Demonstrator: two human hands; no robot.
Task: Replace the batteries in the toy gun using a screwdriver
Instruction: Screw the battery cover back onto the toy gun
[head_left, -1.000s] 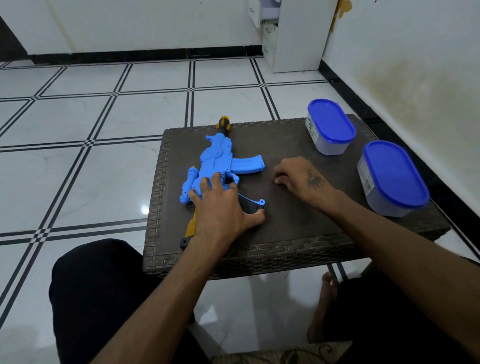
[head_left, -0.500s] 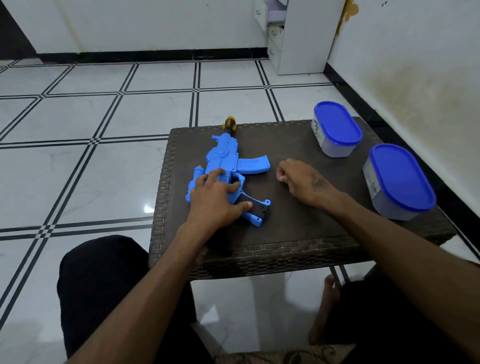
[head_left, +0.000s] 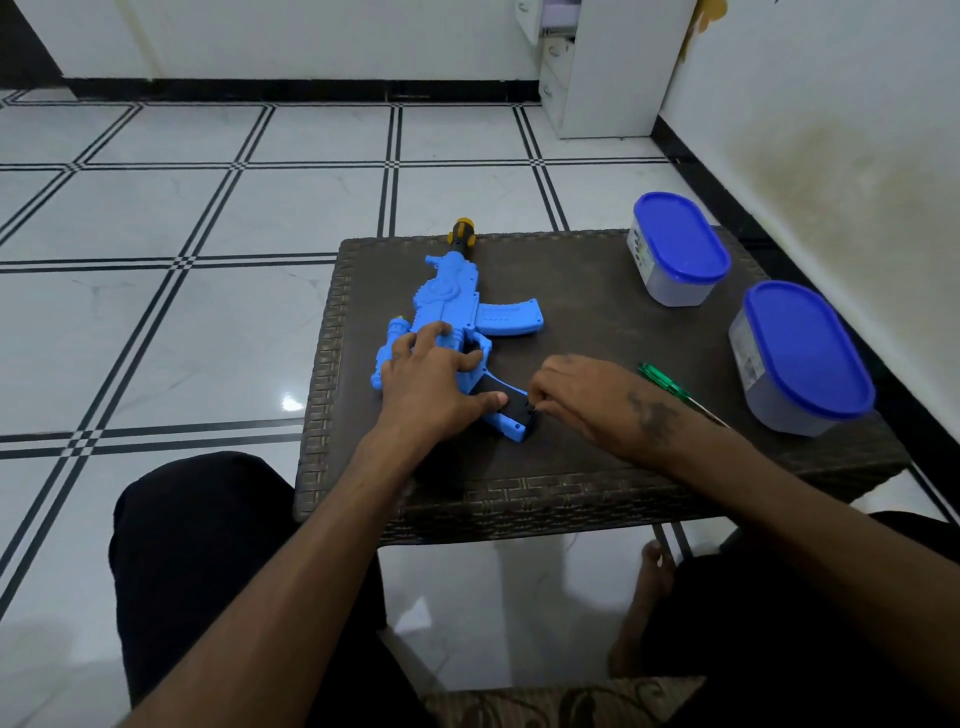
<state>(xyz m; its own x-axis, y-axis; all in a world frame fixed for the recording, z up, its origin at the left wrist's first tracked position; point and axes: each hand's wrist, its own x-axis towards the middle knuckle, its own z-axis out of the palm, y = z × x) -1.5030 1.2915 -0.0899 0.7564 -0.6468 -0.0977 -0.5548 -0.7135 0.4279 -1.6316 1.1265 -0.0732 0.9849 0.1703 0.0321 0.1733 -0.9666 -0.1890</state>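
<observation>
A blue toy gun lies flat on the dark wicker table, its yellow and black muzzle at the far edge. My left hand presses down on the gun's rear body, thumb stretched along the handle. The handle carries a black panel. My right hand has its fingertips pinched together against the end of that handle; what lies between them is hidden. A green-handled screwdriver lies on the table just behind my right hand, untouched.
Two clear tubs with blue lids stand on the table's right side, one far and one near. A wall runs close along the right. A white cabinet stands on the tiled floor beyond. My knees flank the table's near edge.
My right hand slid left from the table top to the end of the gun's handle, uncovering the green screwdriver. My left hand shifted up the gun's body, exposing the black handle panel.
</observation>
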